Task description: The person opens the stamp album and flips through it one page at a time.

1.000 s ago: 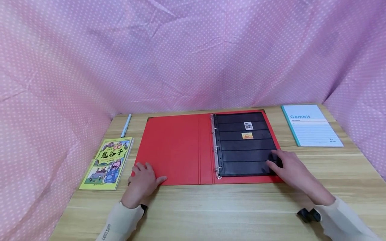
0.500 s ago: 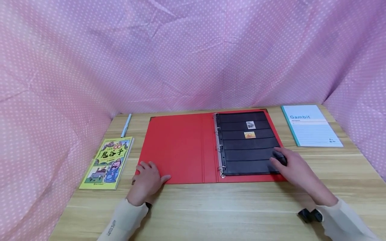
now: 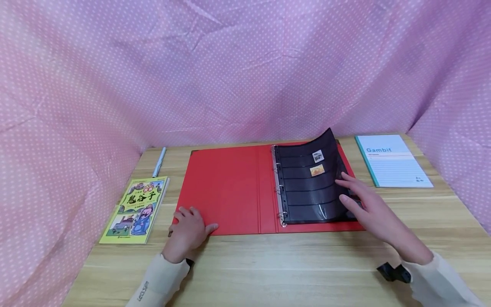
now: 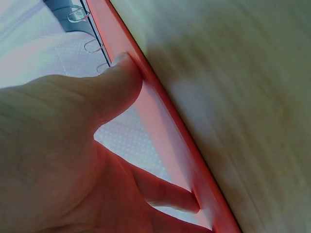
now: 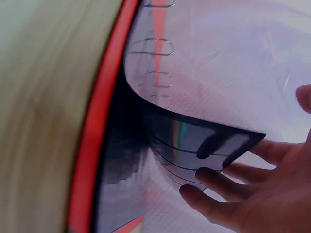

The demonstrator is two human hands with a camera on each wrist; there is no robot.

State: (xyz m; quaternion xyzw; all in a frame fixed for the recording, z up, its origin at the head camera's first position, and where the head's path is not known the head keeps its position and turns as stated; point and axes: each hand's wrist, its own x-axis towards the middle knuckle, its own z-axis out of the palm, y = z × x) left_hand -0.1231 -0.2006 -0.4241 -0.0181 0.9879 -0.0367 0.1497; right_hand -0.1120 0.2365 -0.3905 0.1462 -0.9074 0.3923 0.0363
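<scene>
A red ring binder [image 3: 226, 183] lies spread flat on the wooden table. Its metal rings [image 3: 279, 187] hold black stamp pages [image 3: 307, 184]; the top one bears a grey-and-white stamp [image 3: 318, 156] and an orange-yellow stamp [image 3: 317, 170]. My left hand [image 3: 187, 233] rests on the cover's near left corner, fingers spread, thumb [image 4: 121, 80] along the near edge. My right hand [image 3: 370, 209] is at the top page's outer edge, which curls upward. In the right wrist view, extended fingers [image 5: 226, 187] lie behind the raised page [image 5: 194, 138], with the thumb [image 5: 304, 98] apart from it.
Left of the binder lie a yellow comic-style book [image 3: 134, 211] and a light blue pen [image 3: 159, 162]. A pale blue Gambit notebook [image 3: 395, 162] sits at the right. Pink dotted cloth [image 3: 245, 72] hangs behind the table.
The binder shifted slightly right with both hands, then stopped. The top page's outer edge has risen from flat and bends up and leftward at my right fingers. My left hand stays on the cover.
</scene>
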